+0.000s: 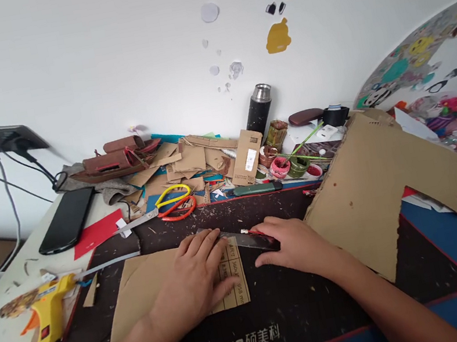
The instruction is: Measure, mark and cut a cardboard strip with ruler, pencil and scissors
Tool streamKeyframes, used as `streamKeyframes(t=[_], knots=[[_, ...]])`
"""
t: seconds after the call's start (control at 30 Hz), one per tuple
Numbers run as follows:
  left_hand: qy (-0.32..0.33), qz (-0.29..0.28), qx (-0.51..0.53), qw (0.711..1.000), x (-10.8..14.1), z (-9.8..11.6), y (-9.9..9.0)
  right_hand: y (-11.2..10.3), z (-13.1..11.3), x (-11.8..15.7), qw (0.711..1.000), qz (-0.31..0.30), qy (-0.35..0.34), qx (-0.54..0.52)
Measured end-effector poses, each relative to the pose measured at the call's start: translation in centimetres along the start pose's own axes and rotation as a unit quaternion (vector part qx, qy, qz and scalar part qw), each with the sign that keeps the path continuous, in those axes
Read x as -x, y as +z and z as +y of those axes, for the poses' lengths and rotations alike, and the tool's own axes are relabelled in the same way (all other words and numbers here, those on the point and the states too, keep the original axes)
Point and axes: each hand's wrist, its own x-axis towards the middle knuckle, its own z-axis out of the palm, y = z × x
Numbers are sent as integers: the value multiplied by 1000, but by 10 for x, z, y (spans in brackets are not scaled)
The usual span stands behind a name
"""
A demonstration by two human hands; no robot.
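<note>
A piece of brown cardboard [138, 287] with printed black lines at its right end lies on the dark mat. My left hand [194, 277] rests flat on it, fingers stretched toward its far edge. My right hand [294, 242], to the right of the cardboard, has its thumb and fingers closed around the end of a thin grey ruler [247, 241]. The ruler slants across the cardboard's far right corner and runs toward my left fingertips, which hide part of it. A slim red pencil [252, 232] with a pale end is also in my right hand.
Yellow-and-red-handled scissors [174, 201] and a green utility knife [256, 188] lie beyond the hands. A yellow glue gun [51, 320] and a black phone [67, 220] are left. Large cardboard [373, 187] stands right. Paint jars [281, 166], a thermos [259, 109] and a model boat [114, 161] line the wall.
</note>
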Motion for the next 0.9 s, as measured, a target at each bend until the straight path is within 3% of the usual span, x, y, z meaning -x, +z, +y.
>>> streamKeyframes(t=[0.13, 0.2, 0.4, 0.57, 0.73, 0.9], knots=[[73, -19, 14, 997, 15, -3, -2, 3, 2, 2, 1000, 14, -6, 9], [79, -25, 12, 997, 20, -2, -1, 4, 4, 1, 1000, 21, -12, -1], [67, 12, 6, 998, 7, -7, 4, 4, 7, -4, 999, 45, 0, -25], [42, 34, -16, 998, -10, -6, 6, 2, 9, -12, 998, 56, 7, 15], [3, 22, -36, 999, -8, 5, 7, -2, 9, -22, 997, 61, 15, 53], [-48, 45, -21, 998, -10, -1, 10, -5, 10, -27, 993, 80, 48, 78]])
